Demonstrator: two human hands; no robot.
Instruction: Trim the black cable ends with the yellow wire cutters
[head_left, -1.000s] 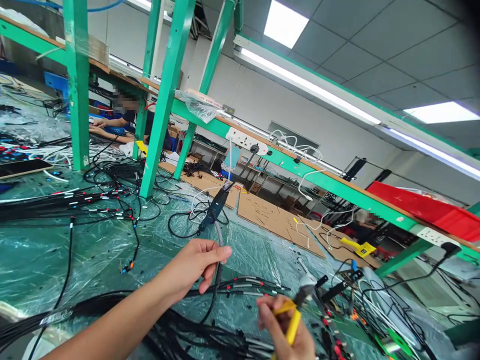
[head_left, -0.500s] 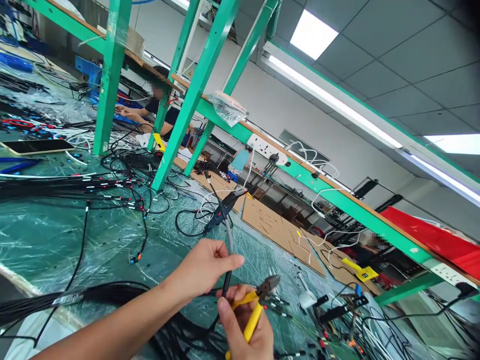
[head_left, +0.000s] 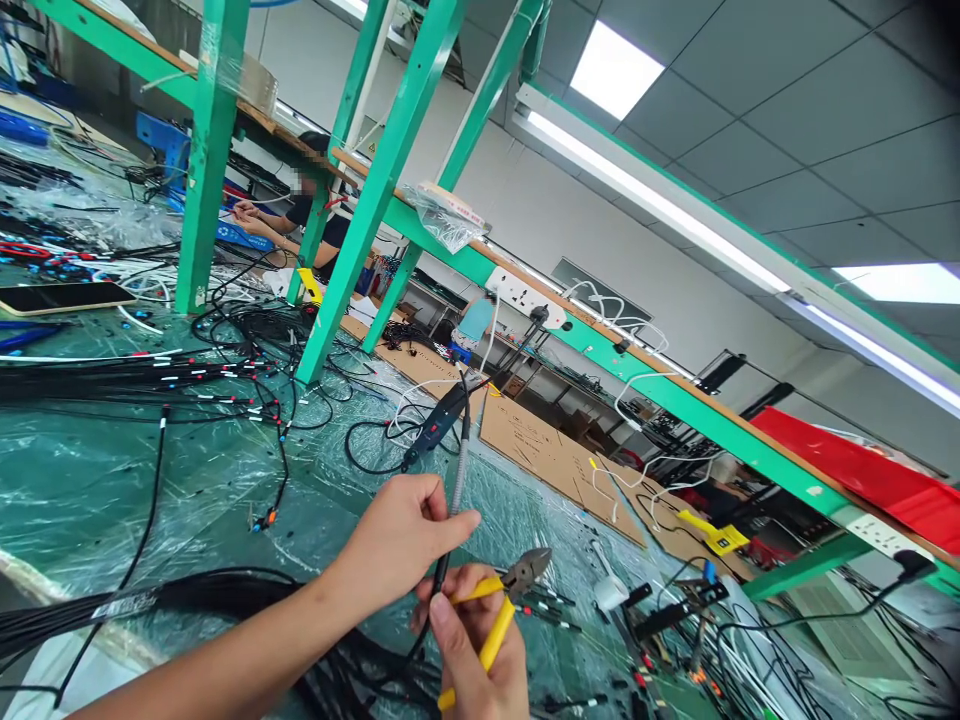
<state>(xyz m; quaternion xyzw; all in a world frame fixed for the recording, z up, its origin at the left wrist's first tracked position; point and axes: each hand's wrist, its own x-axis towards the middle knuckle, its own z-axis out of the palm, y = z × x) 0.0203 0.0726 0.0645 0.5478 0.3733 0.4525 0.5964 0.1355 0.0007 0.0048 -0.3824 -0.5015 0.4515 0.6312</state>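
L hand [head_left: 411, 533] gripping blk/gry cable [head_left: 460, 475], R hand [head_left: 484, 650] gripping yel. cutters [head_left: 517, 582], cardboard print [head_left: 527, 433] illegible.

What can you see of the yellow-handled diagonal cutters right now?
The diagonal cutters have two yellow, plastic-looking handles and a dark grey, metallic-looking head. The right hand holds them above the bench, handles spread apart and partly hidden by the fingers. The head points up and rightward in the picture, apart from the black cable. Whether the blades are parted is too small to tell.
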